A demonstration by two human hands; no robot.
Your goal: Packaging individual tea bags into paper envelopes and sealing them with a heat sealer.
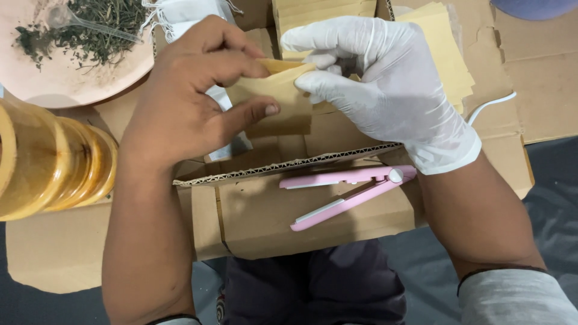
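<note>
Soft, even light is falling from above, and the whole scene is showing bright without harsh contrast. The white glove on the right hand (385, 78) is catching the most light and is coming close to washing out along the knuckles, though its folds are still reading. The bare left hand (186, 96) is casting only a faint shadow onto the cardboard (259, 216) beneath it. The amber jars (48, 162) at the left edge are glowing and looking slightly soft. The dark floor (548, 198) is sinking into dimness. Focus is holding sharp across the centre.
</note>
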